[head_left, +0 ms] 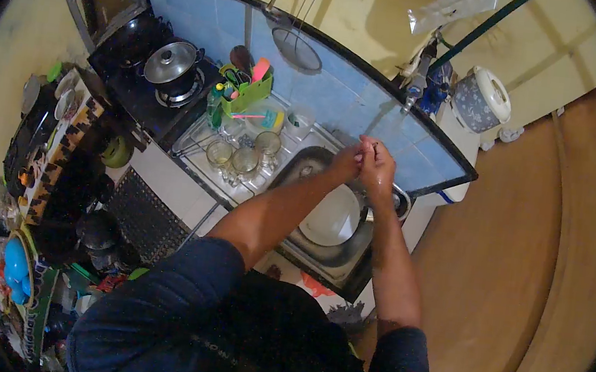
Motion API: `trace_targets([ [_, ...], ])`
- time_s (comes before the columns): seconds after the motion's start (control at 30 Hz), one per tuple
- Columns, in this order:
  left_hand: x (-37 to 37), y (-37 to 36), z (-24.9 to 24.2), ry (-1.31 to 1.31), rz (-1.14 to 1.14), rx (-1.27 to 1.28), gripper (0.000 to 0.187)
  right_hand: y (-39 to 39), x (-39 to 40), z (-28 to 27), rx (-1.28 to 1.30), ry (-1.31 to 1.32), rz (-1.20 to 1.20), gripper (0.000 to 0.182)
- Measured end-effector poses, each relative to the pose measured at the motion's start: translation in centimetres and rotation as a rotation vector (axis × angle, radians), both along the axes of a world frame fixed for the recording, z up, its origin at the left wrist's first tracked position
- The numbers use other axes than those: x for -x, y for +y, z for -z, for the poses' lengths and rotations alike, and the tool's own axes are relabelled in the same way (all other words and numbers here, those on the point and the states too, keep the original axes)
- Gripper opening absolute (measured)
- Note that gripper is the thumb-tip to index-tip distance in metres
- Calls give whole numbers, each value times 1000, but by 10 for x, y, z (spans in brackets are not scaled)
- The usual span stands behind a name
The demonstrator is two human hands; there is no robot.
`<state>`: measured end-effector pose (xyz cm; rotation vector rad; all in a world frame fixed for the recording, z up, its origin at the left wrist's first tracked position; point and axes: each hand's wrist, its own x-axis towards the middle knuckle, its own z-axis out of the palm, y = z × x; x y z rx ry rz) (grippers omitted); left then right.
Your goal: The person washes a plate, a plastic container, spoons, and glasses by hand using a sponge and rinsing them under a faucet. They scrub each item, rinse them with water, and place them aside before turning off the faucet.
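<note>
Taking your hands as the centre of the dial, a wok (139,35) sits on the stove at 10 o'clock, and beside it, also near 10, is a lidded pot (170,64). Closer in, just short of 10, a green basket (251,96) holds utensils. At 9 you have three glass mugs (245,159), grouped on the ridged drainboard. A strainer (298,48) hangs against the blue tiles at 11.

A pale plate (331,216) lies in the sink (330,260) at 7 o'clock, below your forearms. Your left hand (347,161) meets your right hand (378,167) over the sink's far end; the two are pressed together, fingers folded against each other and wet-looking. You cannot tell whether anything is pinched between them.

The tap (415,89) is on the wall side at 1 o'clock, near your fingertips but apart from them. At 2 stands a patterned rice cooker (481,100) with a white lid; beyond it, from 3 to 4, spreads a brown wooden panel (486,264).
</note>
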<state>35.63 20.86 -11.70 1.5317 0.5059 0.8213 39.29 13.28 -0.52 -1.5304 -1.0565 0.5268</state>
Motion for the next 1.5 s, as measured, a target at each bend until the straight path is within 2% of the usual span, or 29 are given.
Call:
trace_targets([
  [0.03, 1, -2, 1, 1, 2, 0, 27, 4, 3, 0, 20, -54, 42, 31],
  [0.1, 5, -10, -1, 77, -229, -442, 28, 11, 3, 0, 38, -108, 84, 33],
  [0.13, 11, -13, -7, 77, -229, -442, 28, 14, 0, 1, 79, 50, 110, 34],
  [0.17, 19, -14, -13, 205, -179, -276, 28, 19, -2, 2, 120, 208, 132, 36],
  [0.2, 22, -15, -8, 330, -130, -106, 28, 22, -8, 5, 122, 207, 127, 36],
  [0.27, 23, -26, 2, 297, -138, -146, 29, 28, -18, 11, 192, 4, 131, 40],
  [0.4, 21, -33, 1, 275, -185, -205, 31, 40, -12, 24, 123, -196, 172, 42],
  [0.43, 24, -31, -2, 276, -188, -205, 31, 39, -10, 20, 126, -319, 107, 40],
  [0.47, 26, -27, -5, 134, -222, -225, 31, 38, -8, 15, 129, -442, 42, 37],
  [0.5, 28, -24, -10, -9, -253, -246, 32, 35, -8, 4, 128, -442, 42, 37],
  [0.57, 24, -21, -16, -41, -221, -206, 31, 28, -11, -20, 266, 36, -83, 34],
  [0.63, 29, -24, -28, -72, -190, -164, 31, 22, -19, -30, 212, 71, -19, 33],
  [0.67, 35, -28, -36, 51, -125, -191, 32, 20, -21, -34, 157, 104, 45, 32],
  [0.7, 41, -32, -41, 173, -57, -217, 33, 17, -17, -47, 215, 49, 115, 32],
  [0.73, 37, -29, -19, 172, -56, -221, 33, 15, -19, -47, 212, 48, 117, 32],
  [0.8, 36, -25, 10, 161, -57, -498, 35, 9, -23, -47, 84, 86, 26, 30],
  [0.83, 37, -23, 16, 159, -55, -497, 35, 9, -23, -46, 85, 85, 29, 30],
  [0.9, 41, -15, 23, 402, 45, -276, 34, 12, -17, -43, -17, 82, 23, 29],
  [0.93, 45, -15, 11, 404, 52, -278, 34, 11, -13, -39, -19, 86, 29, 29],
  [1.0, 48, -16, -8, 709, 124, -426, 30, 9, -7, -24, -37, -47, -17, 27],
  [1.03, 45, -15, 0, 709, 124, -427, 30, 11, -12, -8, -37, -47, -16, 27],
  [1.1, 34, -11, 25, 192, 40, -395, 28, 18, -21, 25, 131, -311, 49, 27],
  [1.13, 36, -17, 8, 194, 41, -399, 28, 18, -19, 23, 127, -309, 51, 27],
  [1.2, 44, -37, -38, -147, -200, -220, 26, 16, -13, 14, 267, -34, 24, 33],
  [1.33, 52, -40, -30, -44, -244, -248, 23, 17, -8, -13, 171, -89, -29, 33],
  [1.4, 52, -35, -19, 151, -111, -184, 21, 15, -2, -33, 211, 71, 108, 33],
  [1.43, 50, -34, -17, 149, -112, -185, 21, 18, -7, -22, 209, 69, 107, 33],
  [1.5, 44, -32, -13, -85, -132, -253, 23, 23, -23, 7, 115, 201, 12, 33],
])
